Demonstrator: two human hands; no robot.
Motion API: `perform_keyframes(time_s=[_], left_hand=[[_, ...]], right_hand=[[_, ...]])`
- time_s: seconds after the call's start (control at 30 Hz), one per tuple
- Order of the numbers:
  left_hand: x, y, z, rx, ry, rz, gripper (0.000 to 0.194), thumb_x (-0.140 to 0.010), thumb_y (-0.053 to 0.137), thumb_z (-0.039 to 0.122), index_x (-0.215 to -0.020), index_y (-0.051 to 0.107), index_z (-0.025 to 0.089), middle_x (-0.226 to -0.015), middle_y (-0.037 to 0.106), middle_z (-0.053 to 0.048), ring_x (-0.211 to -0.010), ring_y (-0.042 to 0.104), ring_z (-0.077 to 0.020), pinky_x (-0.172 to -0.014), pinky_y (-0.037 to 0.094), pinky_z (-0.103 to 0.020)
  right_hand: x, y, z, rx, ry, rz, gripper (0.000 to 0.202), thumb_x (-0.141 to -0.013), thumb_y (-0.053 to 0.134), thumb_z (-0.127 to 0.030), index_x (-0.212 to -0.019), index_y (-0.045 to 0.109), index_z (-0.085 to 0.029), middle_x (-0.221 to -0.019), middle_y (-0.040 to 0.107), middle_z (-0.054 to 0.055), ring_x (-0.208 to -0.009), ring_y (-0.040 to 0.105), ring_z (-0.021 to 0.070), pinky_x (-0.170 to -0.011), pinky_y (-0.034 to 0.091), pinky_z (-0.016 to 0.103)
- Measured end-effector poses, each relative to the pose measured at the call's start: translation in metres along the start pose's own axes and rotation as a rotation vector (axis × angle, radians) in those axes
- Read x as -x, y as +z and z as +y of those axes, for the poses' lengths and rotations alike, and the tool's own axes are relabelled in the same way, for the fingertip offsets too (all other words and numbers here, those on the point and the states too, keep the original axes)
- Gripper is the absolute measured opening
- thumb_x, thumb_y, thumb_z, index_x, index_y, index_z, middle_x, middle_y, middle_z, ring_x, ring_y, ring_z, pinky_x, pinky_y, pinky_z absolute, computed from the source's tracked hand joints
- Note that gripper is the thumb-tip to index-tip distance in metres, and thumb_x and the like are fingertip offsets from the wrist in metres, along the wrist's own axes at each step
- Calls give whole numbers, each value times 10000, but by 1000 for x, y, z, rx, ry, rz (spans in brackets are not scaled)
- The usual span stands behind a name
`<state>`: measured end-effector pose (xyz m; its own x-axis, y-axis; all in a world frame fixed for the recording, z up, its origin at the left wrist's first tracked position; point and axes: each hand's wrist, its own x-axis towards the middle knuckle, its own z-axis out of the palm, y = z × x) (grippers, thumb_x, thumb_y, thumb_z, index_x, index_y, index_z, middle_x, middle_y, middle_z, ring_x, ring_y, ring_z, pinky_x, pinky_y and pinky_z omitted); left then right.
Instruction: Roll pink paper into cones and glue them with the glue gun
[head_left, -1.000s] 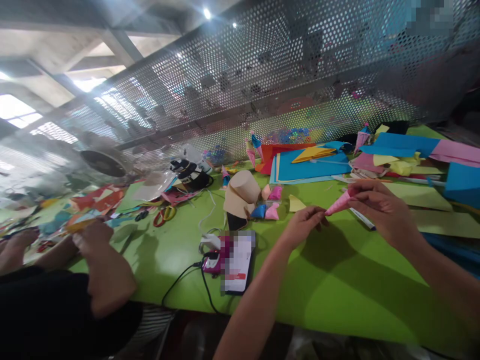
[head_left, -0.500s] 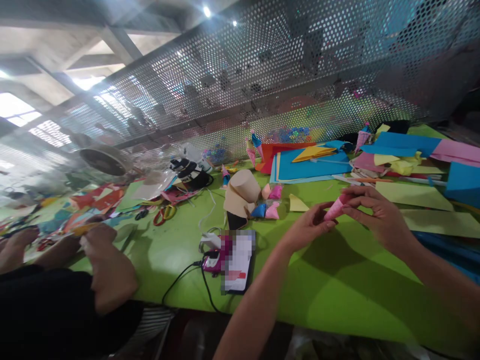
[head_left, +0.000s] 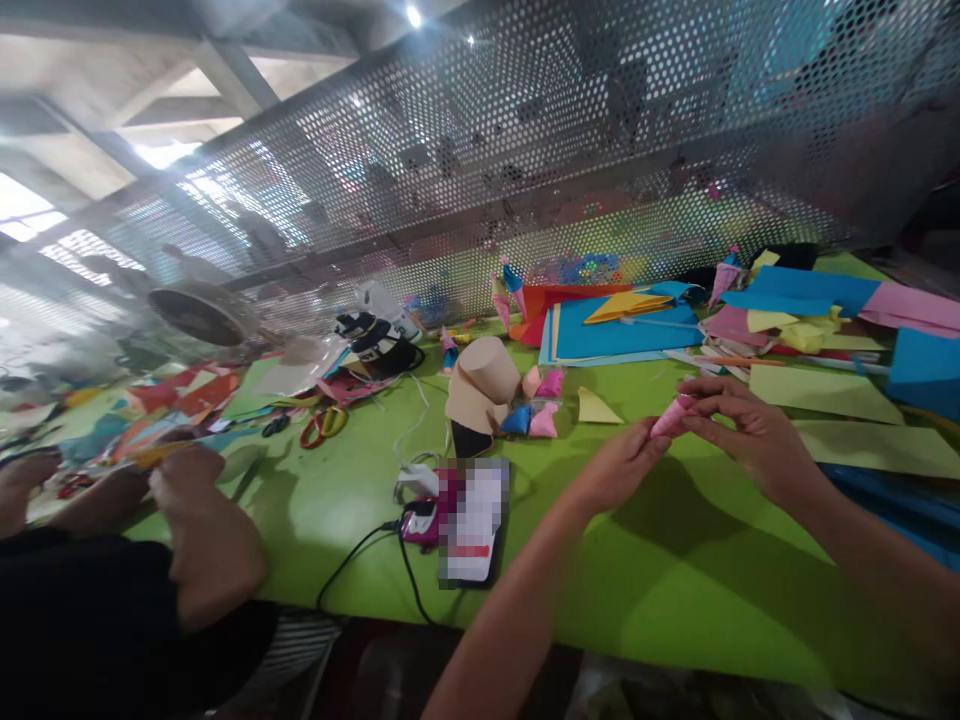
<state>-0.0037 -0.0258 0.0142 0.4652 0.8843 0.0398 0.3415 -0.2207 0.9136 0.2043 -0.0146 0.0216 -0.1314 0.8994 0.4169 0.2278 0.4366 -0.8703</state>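
Above the green tabletop [head_left: 652, 600], the left hand [head_left: 621, 465] grips the narrow end of a pink paper cone [head_left: 670, 418], covering the tip its fingertips merely touched a second ago; the cone now seems steadier. The right hand's [head_left: 765, 440] fingers pinch the wider end. Beyond lie a yellow paper scrap [head_left: 598, 406], then blue sheets [head_left: 611, 338].

Pink rolled cone [head_left: 670, 417], near right: one. Small pouches [head_left: 544, 422], middle: four. Decorated paper cones [head_left: 725, 280], far side: four. Phone [head_left: 476, 525], near middle: one. Red-and-yellow-handled scissors [head_left: 330, 416], left: one pair. Fan [head_left: 199, 315], far left: one. Pale yellow sheets [head_left: 821, 393], right: two.
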Motion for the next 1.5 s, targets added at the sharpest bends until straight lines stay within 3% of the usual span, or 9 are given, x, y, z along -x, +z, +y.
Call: perform_keyframes(time_s=[0.17, 0.33, 0.53, 0.93, 1.27, 1.5], left_hand=[[-2, 1, -2, -6, 15, -39, 490, -1039, 392, 547, -1245, 620, 166, -1068, 667, -94, -946, 590, -200, -871, 466, -305], [-2, 2, -3, 1, -3, -3, 497, -1037, 391, 553, -1221, 626, 155, -1033, 648, -91, -941, 577, -203, -869, 456, -311], [-2, 1, 2, 34, -43, 23, 482, -1032, 403, 542, -1176, 642, 149, -916, 617, -62, -850, 546, -186, -783, 448, -292], [1, 0, 1, 145, -73, -3, 570, -1013, 364, 641, -1100, 631, 145, -836, 535, -28, -790, 489, -158, -766, 416, -288], [-4, 3, -12, 488, -170, 110, 521, -920, 496, 706, -836, 469, 193, -712, 387, 40, -645, 384, -106, -629, 361, -255], [-6, 0, -12, 369, -164, 167, 508, -950, 444, 686, -840, 487, 192, -733, 433, 21, -664, 421, -121, -621, 352, -264]], right_hand=[[-1, 0, 0, 51, -33, 21, 134, -886, 727, -450, -919, 795, -339, -1170, 710, 45, -1142, 659, 280, -993, 531, 478], [-1, -1, -2, 176, -140, 80, 142, -885, 733, -389, -1008, 765, -326, -1178, 710, 49, -1166, 655, 292, -1022, 510, 501], [0, -2, -4, 244, -191, 87, 63, -921, 697, -345, -971, 733, -335, -1187, 698, 46, -1161, 653, 285, -1031, 499, 506], [0, -4, -2, 227, -200, 77, 32, -928, 691, -314, -918, 718, -300, -1167, 704, 52, -1143, 655, 287, -1003, 502, 493], [1, -10, -6, 228, -270, -12, 112, -909, 673, -222, -924, 725, -321, -1237, 650, 61, -1225, 606, 311, -1011, 497, 511], [1, -20, -13, 288, -287, -168, 170, -875, 634, -158, -935, 729, -286, -1357, 602, 65, -1309, 558, 311, -1068, 461, 510]])
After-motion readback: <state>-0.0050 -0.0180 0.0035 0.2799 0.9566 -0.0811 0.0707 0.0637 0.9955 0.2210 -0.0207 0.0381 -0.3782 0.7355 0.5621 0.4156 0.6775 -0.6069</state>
